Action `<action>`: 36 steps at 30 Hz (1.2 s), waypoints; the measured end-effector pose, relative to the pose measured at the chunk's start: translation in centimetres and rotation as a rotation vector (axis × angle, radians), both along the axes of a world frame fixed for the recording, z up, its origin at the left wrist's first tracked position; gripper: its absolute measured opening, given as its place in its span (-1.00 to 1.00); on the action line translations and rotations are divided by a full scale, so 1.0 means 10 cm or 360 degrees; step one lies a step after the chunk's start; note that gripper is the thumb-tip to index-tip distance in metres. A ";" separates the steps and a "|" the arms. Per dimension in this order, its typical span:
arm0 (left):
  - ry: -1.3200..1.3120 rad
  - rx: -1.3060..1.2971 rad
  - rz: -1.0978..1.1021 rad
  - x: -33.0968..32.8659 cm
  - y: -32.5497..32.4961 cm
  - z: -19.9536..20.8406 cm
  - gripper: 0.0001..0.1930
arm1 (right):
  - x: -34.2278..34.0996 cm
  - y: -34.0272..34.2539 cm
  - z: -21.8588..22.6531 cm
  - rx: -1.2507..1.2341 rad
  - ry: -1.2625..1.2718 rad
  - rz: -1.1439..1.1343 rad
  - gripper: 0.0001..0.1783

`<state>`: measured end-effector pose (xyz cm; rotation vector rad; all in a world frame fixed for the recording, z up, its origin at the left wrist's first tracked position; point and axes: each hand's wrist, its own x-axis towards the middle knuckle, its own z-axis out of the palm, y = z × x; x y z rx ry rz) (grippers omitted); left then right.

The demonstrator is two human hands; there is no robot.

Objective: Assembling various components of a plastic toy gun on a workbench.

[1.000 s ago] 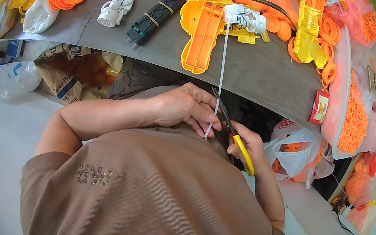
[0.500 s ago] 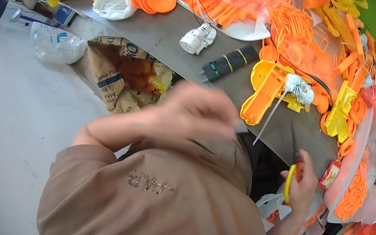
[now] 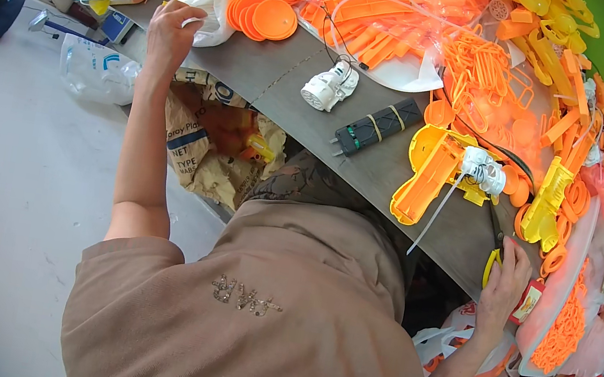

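My left hand (image 3: 172,34) is raised at the far left, its fingers curled together at the edge of a white plastic bag (image 3: 215,15); whatever they may hold is too small to make out. Low on the right, my right hand (image 3: 506,282) grips scissors with a yellow and red handle (image 3: 492,264), the dark blades pointing away over the table. Beyond them lies a yellow toy shell half (image 3: 411,199) with an orange piece (image 3: 439,171) in it. On it sits a white mechanical part (image 3: 482,172), from which a thin pale strip (image 3: 436,214) reaches the table edge.
Another white part (image 3: 330,86) with wires and a black banded block (image 3: 378,127) lie on the grey table (image 3: 277,94). Orange discs (image 3: 275,20) and heaped orange pieces (image 3: 392,21) line the back. A paper sack (image 3: 197,152) stands below the left edge. A red box (image 3: 527,301) sits right.
My left hand has swung from in front of my body far left to the white bag. My right hand, with the scissors, has moved slightly forward and right, lowering the blades toward the table.
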<state>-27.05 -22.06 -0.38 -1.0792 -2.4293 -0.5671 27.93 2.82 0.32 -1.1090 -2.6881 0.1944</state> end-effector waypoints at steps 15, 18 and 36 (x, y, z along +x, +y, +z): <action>-0.0007 -0.0001 -0.0034 -0.06 0.00 0.06 -0.73 | -0.55 -0.71 -0.37 0.0098 0.0442 0.0824 -0.52; 0.0106 0.0435 -0.0430 0.59 0.31 0.27 -0.83 | -0.59 -0.66 -0.42 0.0153 0.0547 0.0820 -0.60; -0.1416 0.0237 -0.2212 3.11 1.78 0.29 -0.81 | -0.48 -0.30 0.31 -0.0300 0.1290 0.0362 -0.78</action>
